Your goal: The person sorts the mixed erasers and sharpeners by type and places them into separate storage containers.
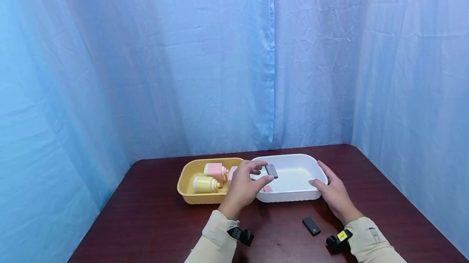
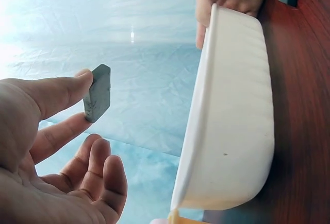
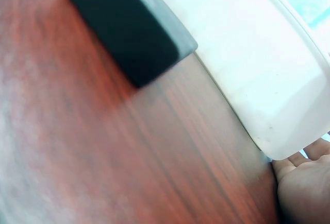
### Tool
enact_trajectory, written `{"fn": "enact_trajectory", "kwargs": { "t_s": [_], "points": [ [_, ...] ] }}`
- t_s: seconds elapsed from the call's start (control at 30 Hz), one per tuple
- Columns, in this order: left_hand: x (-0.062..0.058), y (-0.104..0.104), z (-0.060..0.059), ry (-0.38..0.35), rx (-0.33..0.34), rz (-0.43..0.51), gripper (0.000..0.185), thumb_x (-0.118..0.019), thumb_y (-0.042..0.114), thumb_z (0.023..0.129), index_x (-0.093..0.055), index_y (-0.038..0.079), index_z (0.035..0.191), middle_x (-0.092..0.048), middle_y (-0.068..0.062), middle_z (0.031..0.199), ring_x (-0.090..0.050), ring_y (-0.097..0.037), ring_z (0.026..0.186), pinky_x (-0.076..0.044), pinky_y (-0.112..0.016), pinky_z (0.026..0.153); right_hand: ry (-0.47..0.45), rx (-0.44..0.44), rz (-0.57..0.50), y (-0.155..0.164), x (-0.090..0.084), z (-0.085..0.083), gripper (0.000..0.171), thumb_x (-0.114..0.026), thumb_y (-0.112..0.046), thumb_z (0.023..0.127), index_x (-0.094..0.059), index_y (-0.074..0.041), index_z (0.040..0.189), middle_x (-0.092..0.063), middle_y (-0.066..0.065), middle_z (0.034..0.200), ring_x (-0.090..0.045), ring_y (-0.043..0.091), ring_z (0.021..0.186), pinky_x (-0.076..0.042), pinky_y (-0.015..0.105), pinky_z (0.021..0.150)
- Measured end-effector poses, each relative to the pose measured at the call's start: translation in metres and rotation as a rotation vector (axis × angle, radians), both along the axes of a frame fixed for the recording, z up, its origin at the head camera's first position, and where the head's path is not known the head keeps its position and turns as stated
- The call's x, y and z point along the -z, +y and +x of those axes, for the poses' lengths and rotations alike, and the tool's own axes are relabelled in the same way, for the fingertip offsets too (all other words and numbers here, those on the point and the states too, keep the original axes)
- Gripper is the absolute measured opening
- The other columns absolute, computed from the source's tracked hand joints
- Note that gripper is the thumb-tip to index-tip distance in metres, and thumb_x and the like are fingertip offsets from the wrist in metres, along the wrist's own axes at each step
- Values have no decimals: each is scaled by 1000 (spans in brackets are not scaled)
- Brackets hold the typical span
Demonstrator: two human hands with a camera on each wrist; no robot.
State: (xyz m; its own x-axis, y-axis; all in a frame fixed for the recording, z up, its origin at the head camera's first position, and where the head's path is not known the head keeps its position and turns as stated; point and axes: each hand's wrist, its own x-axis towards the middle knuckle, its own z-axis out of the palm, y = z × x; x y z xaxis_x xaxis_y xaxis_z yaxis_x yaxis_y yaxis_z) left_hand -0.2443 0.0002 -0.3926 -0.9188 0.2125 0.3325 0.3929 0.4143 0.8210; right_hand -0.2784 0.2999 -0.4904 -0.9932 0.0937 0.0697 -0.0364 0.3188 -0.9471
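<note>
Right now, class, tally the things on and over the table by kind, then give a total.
Tubs: 2, yellow tub and white tub
Bottles: 2, pink bottle and yellow bottle
Dark blocks: 2, held block and table block
Total: 6

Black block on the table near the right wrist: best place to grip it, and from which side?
The black block lies flat on the table, apart from the white tray, with free space around it. Likely best: come from above and pinch its two long sides across the narrow width. The right hand, resting on the tray, is nearest.
</note>
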Motion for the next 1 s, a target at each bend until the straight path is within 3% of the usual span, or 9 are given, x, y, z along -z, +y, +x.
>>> {"fn": "enact_trajectory", "kwargs": {
  "t_s": [0.3, 1.0],
  "points": [
    [8, 3, -5, -8, -50, -9, 39, -85, 29, 87, -76, 24, 125, -66, -5, 117, -66, -22, 105, -55, -29, 82, 5, 2, -2, 1, 0, -1, 85, -65, -21, 100, -13, -22, 168, -18, 13, 173, -25, 37, 155, -30, 59, 121],
    [19, 5, -8, -49, -100, -45, 38, -87, 32, 85, -78, 27, 122, -66, -1, 116, -65, -17, 104, -56, -30, 79, 3, -3, -4, 0, -1, 0, 85, -65, -21, 100, -13, -23, 168, -17, 12, 173, -25, 37, 155, -29, 59, 121]
  ]
}}
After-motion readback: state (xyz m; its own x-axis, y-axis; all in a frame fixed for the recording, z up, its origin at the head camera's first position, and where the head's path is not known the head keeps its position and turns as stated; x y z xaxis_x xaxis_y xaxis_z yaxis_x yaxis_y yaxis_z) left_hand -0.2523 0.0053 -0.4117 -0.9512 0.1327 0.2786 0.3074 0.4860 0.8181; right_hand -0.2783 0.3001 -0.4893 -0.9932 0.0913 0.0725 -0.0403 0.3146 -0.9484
